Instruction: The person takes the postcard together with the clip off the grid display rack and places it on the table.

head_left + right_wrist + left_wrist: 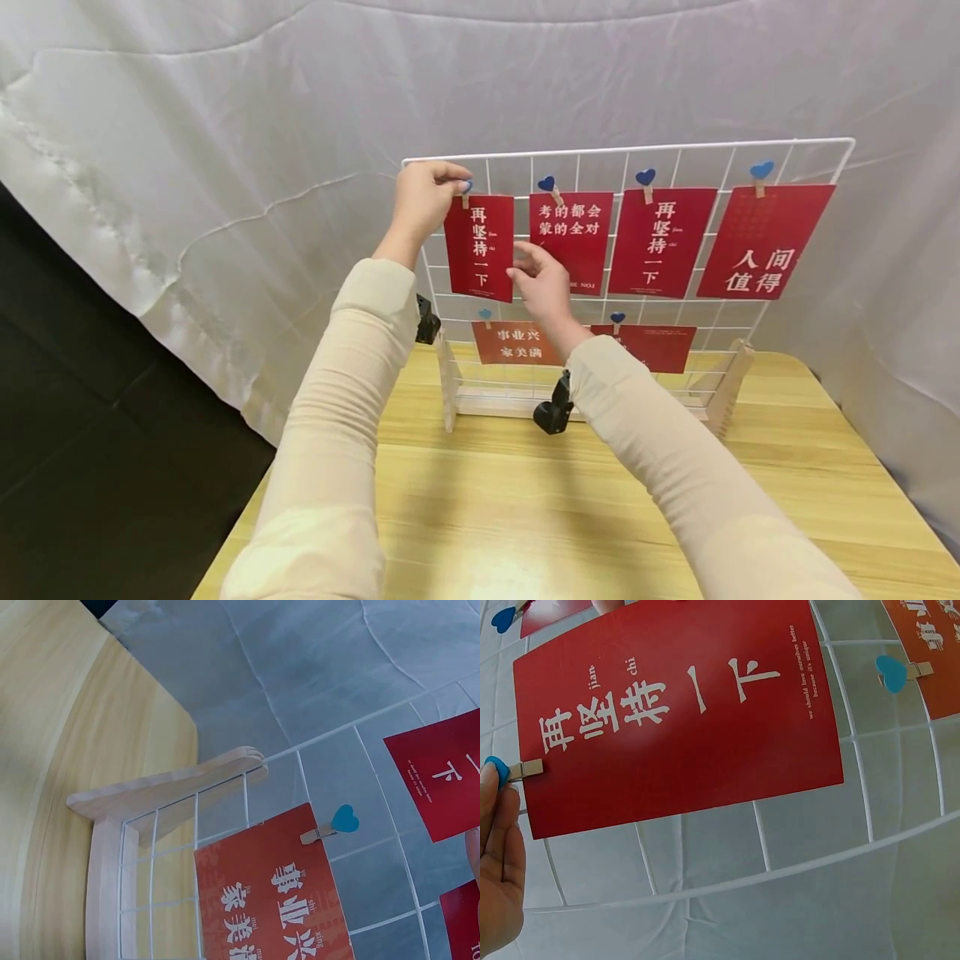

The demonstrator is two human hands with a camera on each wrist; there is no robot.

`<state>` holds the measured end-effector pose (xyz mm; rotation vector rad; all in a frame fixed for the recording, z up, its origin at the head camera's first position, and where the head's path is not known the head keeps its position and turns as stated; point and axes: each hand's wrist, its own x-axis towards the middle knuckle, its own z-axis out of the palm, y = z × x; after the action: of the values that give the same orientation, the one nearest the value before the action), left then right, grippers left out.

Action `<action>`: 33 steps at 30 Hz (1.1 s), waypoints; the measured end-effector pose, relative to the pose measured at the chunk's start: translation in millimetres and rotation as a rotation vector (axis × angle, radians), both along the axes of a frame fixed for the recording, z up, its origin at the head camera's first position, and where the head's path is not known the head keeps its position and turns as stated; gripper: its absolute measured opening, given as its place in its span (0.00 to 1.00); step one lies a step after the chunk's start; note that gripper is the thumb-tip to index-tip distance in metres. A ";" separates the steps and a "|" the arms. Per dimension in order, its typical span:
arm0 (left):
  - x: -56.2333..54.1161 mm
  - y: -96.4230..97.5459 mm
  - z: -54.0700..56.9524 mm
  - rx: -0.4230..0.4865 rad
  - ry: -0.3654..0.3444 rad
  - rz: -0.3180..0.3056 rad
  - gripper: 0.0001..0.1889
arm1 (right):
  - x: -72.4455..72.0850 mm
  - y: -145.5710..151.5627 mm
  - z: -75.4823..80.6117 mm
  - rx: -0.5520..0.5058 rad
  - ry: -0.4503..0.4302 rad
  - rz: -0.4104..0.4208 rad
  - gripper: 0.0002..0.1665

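At the upper left of a white wire grid, my left hand (426, 200) pinches a wooden clothespin with a light-blue heart (498, 772). The clothespin sits at the top edge of a red card (480, 247) with white characters. My right hand (546, 287) is at that card's right edge, the thumb tip over its front and the other fingers curled beside and behind the edge. Only a bit of the right fingers shows in the right wrist view. An orange card (274, 889) hangs lower, under another light-blue heart clothespin (345, 819).
The wire grid (630, 152) stands in wooden feet (731, 387) on a wooden table (480, 500). More red cards (663, 242) hang rightward under blue heart clothespins (646, 177). Another red card (667, 348) is in the lower row. Grey-white cloth (262, 108) hangs behind.
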<state>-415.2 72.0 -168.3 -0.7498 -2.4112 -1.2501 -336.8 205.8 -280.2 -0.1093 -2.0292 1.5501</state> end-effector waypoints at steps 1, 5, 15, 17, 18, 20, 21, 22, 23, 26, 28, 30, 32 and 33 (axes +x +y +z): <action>-0.1 0.0 -0.8 0.017 -0.007 -0.002 0.11 | 0.3 -0.4 -0.2 -0.001 0.004 -0.004 0.22; -1.5 -0.1 -3.3 0.069 -0.024 -0.008 0.10 | 1.1 -1.6 -0.5 0.000 0.012 -0.007 0.21; -2.2 -1.0 -6.5 0.107 -0.002 -0.002 0.09 | 1.0 -2.4 -0.6 -0.021 0.032 -0.009 0.21; -2.0 -0.6 -7.4 0.124 0.009 0.003 0.09 | 1.2 -2.3 -0.5 -0.023 0.032 -0.009 0.21; -1.9 -0.3 -7.8 0.130 0.020 0.004 0.09 | 1.4 -2.1 -0.6 -0.025 0.030 -0.009 0.21; -1.6 0.2 -8.5 0.147 0.025 0.004 0.08 | 2.6 -1.7 -0.5 -0.022 0.026 -0.007 0.21; -1.6 0.5 -9.0 0.158 0.026 0.001 0.08 | 3.4 -1.5 -0.4 -0.023 0.025 -0.002 0.22; -1.6 0.7 -9.2 0.164 0.034 0.000 0.08 | 4.6 -1.1 -0.2 -0.022 0.026 0.002 0.22; -1.7 1.0 -9.4 0.171 0.040 -0.003 0.08 | 5.9 -0.6 0.1 -0.019 0.028 0.008 0.22; -1.8 1.5 -10.4 0.179 0.062 -0.006 0.08 | 9.9 0.5 1.0 -0.010 0.031 0.028 0.23; -2.2 2.0 -11.2 0.179 0.077 -0.004 0.08 | 12.2 1.1 1.7 -0.010 0.027 0.043 0.24; -2.2 2.3 -12.0 0.183 0.089 -0.005 0.07 | 13.9 0.9 2.6 -0.017 0.024 0.060 0.24; -1.7 2.3 -12.3 0.182 0.097 -0.006 0.07 | 15.0 0.6 3.4 -0.031 0.029 0.078 0.24; -1.6 2.3 -12.4 0.182 0.106 -0.007 0.07 | 15.8 0.4 3.9 -0.036 0.033 0.084 0.25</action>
<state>-416.8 74.3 -180.7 -0.7511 -2.1779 -1.3740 -321.0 206.1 -276.3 -0.0124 -2.0038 1.6302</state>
